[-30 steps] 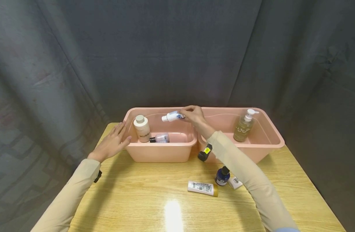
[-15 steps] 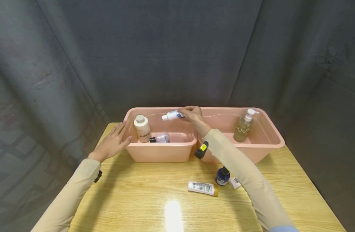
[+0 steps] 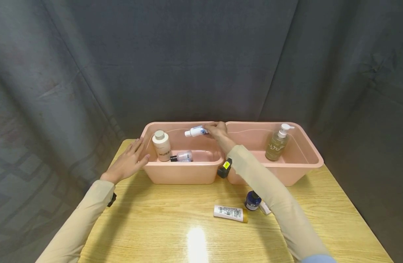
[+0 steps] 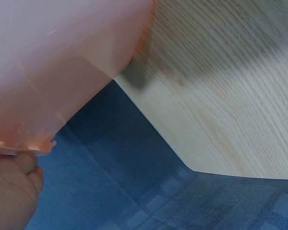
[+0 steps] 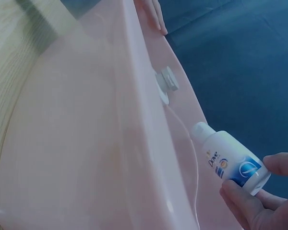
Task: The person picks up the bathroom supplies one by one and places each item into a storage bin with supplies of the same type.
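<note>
Dark grey cloth hangs in soft folds behind a wooden table (image 3: 149, 219) with a smooth, shiny top. Two big pink tubs sit side by side at the far end, touching, both made of smooth plastic with rounded corners.

In the left tub (image 3: 181, 173) a fat white bottle (image 3: 161, 145) stands up by the left wall, and a tiny clear bottle (image 3: 182, 156) with a dark cap lies flat on the floor of the tub. In the right tub (image 3: 303, 160) a see-through pump bottle (image 3: 276, 143) of yellow liquid stands up.

Near the front, a white tube (image 3: 230, 213) with a gold end lies flat, next to a round dark blue bottle (image 3: 252, 200) and a small white box (image 3: 264, 208).

The left hand (image 3: 128, 162) lies spread and flat against the left end of the left tub, maybe to keep it from sliding. The right hand (image 3: 217, 132) pinches the bottom end of a small white bottle (image 3: 195, 131) with a blue label. This bottle hangs sideways in the air over the far part of the left tub, cap pointing left
</note>
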Tool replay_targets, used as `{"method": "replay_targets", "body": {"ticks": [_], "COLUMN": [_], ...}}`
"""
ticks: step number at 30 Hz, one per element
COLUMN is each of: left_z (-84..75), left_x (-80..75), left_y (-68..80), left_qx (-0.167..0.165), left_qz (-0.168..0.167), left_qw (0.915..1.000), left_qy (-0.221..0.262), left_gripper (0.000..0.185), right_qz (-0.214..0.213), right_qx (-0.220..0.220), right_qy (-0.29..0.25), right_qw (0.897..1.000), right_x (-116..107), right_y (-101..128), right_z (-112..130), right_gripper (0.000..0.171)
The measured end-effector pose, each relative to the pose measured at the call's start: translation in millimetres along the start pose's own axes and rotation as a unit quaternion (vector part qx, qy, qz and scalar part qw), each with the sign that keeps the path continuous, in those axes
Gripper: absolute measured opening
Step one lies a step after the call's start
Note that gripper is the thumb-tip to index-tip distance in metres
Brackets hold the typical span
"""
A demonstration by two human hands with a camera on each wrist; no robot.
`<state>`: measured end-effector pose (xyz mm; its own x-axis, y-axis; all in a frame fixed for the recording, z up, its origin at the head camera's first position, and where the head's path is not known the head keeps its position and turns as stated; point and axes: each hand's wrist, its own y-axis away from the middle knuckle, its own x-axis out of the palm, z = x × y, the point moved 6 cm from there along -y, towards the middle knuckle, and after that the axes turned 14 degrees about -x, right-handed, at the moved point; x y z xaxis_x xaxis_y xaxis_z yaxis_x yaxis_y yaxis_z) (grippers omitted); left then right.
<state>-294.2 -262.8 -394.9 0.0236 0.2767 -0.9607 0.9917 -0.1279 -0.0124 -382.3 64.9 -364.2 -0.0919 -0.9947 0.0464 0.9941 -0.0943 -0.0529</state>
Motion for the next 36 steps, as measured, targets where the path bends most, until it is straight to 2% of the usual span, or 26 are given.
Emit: {"method": "replay_targets", "body": {"ticks": [4, 11, 18, 26, 36], "left_z": [-0.1, -0.3, -1.0, -1.4, -2.5], "left_x": [0.6, 0.7, 0.8, 0.1, 0.3], "left_y": [-0.2, 0.0, 1.0, 0.5, 1.6], "left_qx": [-0.003, -0.009, -0.003, 0.005, 0.007], "left_qz": [0.003, 0.005, 0.002, -0.005, -0.006], "left_qw": [1.0, 0.9999, 1.0, 1.0, 0.9999], "left_qy": [0.0, 0.003, 0.002, 0.002, 0.008], "left_gripper": [0.081, 0.082, 0.081, 0.08, 0.081], "right_qz": [-0.003, -0.013, -0.019, 0.001, -0.004], "right_qx": [0.0, 0.014, 0.003, 0.0, 0.003], "right_qy": [0.032, 0.009, 0.048, 0.044, 0.051], "right_qw": [0.999, 1.0, 0.999, 0.999, 0.999], "right_x": [-2, -3, -3, 2, 4], "right_y": [-1, 0, -3, -4, -8], "right_z": [-3, -8, -10, -12, -13], "right_gripper": [0.032, 0.033, 0.031, 0.031, 0.03]}}
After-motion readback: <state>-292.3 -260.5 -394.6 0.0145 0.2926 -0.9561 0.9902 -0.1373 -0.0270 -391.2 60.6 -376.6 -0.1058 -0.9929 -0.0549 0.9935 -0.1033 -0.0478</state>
